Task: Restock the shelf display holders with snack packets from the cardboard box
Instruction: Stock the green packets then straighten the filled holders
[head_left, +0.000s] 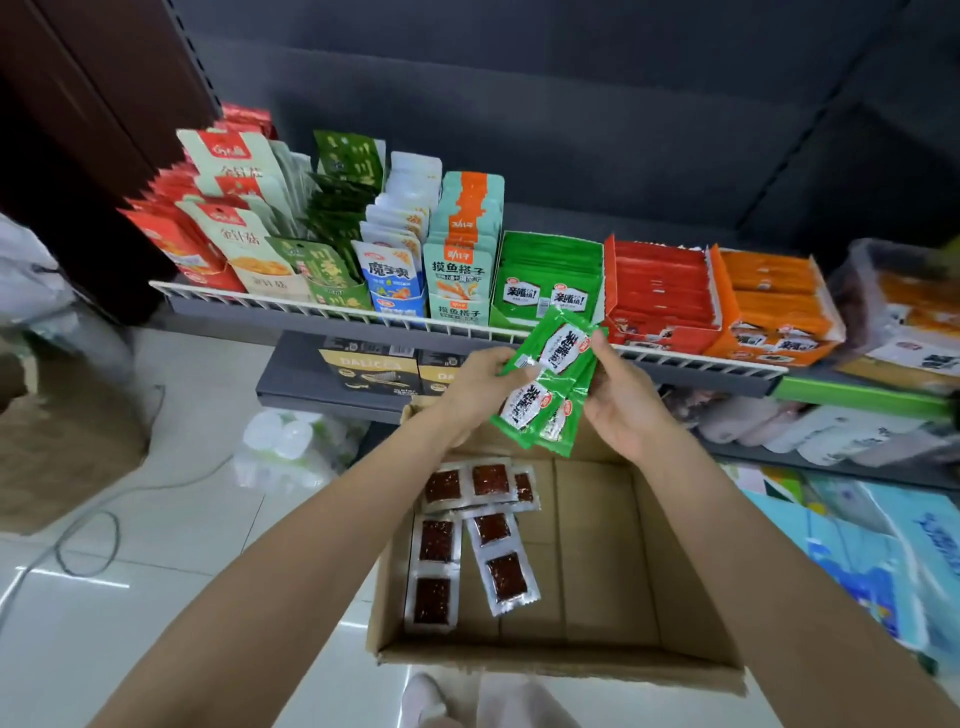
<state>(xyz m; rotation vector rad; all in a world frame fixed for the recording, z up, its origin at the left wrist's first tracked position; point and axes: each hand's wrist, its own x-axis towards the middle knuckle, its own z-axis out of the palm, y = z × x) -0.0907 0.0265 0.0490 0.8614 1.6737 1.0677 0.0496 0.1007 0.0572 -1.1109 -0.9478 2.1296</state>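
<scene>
Both hands, left hand (480, 382) and right hand (621, 410), pinch green snack packets (550, 384) mid-frame above cardboard box (561, 670); light, floppy, slick film, best held by edges

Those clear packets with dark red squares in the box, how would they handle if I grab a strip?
The clear packets probably flop: they're thin joined strips lying flat. Likely light, and the glossy film may be slippery.
</scene>
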